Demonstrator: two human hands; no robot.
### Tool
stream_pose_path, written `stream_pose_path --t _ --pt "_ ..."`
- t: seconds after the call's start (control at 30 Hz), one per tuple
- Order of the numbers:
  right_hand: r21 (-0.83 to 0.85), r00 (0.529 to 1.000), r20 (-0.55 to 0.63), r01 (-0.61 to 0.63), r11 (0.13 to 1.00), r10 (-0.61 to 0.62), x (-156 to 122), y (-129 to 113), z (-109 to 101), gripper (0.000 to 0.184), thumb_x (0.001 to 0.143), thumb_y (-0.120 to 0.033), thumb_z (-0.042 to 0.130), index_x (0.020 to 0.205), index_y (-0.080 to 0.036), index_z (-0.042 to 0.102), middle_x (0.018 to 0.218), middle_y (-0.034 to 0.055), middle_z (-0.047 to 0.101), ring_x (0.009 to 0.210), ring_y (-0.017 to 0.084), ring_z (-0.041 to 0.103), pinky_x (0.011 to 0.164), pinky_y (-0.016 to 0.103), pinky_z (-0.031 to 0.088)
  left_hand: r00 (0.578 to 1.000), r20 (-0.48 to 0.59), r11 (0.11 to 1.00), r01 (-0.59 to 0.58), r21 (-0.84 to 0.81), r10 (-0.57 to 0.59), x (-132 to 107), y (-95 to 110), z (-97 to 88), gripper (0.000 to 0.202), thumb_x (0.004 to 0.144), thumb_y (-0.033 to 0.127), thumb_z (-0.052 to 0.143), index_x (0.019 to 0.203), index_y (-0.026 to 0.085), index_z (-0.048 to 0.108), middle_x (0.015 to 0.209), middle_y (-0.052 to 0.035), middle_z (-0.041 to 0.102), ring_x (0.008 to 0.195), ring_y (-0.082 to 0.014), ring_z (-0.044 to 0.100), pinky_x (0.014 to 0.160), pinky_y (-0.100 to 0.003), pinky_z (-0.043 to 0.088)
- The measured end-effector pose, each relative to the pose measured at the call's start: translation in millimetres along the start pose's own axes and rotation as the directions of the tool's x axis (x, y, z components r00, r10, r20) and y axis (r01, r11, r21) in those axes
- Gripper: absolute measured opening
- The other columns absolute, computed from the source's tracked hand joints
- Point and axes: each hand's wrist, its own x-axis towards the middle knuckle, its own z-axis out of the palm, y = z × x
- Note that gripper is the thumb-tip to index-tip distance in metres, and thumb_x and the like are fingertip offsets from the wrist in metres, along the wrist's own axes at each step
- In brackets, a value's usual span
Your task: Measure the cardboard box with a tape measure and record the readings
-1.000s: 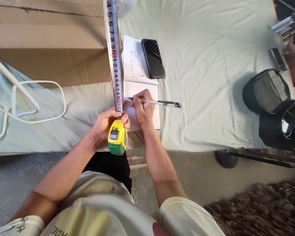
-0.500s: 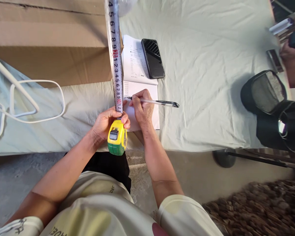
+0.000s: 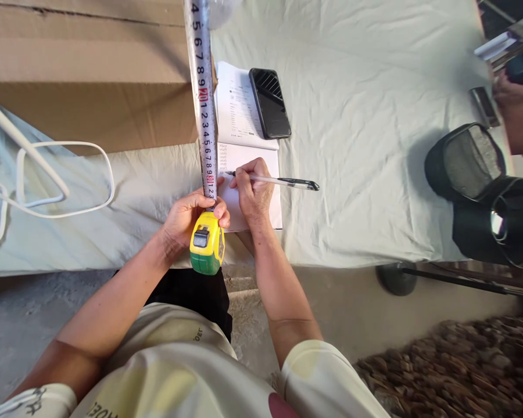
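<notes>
My left hand (image 3: 190,216) is closed on a yellow and green tape measure (image 3: 206,247), gripping its blade (image 3: 206,128) just above the case. The numbered blade runs out away from me past the carton's corner to the top of the view. In my right hand (image 3: 255,188) a pen (image 3: 294,183) is pinched, its tip at the lower page of an open notebook (image 3: 268,215). Short rows of handwriting show near that page's left side. A black phone (image 3: 270,104) lies across the right edge of the printed upper page.
A cardboard box (image 3: 126,116) stands at the upper left, with a white looped cable (image 3: 70,215) in front. Black containers (image 3: 475,220) sit at the cloth-covered table's right end (image 3: 366,174). Another person's hand (image 3: 512,98) is beyond them. Brown pieces (image 3: 453,371) are heaped on the floor.
Both hands keep their holds, the left on the tape measure and the right on the pen. The pen's rear end has shifted very slightly right; the view has drifted a little.
</notes>
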Motion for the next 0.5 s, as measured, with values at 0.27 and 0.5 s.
stream_pose_path --t 0.27,0.5 --pt "-0.025 1.000 0.012 0.006 1.000 -0.005 0.4 0.8 0.3 0.016 0.086 -0.016 0.048 0.074 -0.026 0.046 0.060 -0.0074 0.055 0.059 0.012 0.055 0.065 0.030 0.048 1.000 0.021 1.000 -0.008 0.007 0.008 0.1 -0.5 -0.9 0.032 0.077 0.009 0.053 0.102 0.017 0.072 0.058 -0.0019 0.059 0.055 -0.0190 0.059 0.062 -0.030 0.051" --pt "-0.027 1.000 0.005 0.029 0.999 -0.029 0.4 1.3 0.0 0.016 0.086 -0.018 0.049 0.073 -0.025 0.047 0.059 -0.0076 0.056 0.057 0.011 0.056 0.062 0.028 0.048 1.000 0.019 1.000 -0.008 0.022 0.007 -0.1 0.1 -0.4 0.035 0.077 0.009 0.053 0.104 0.016 0.073 0.058 -0.0015 0.059 0.055 -0.0185 0.059 0.062 -0.029 0.051"
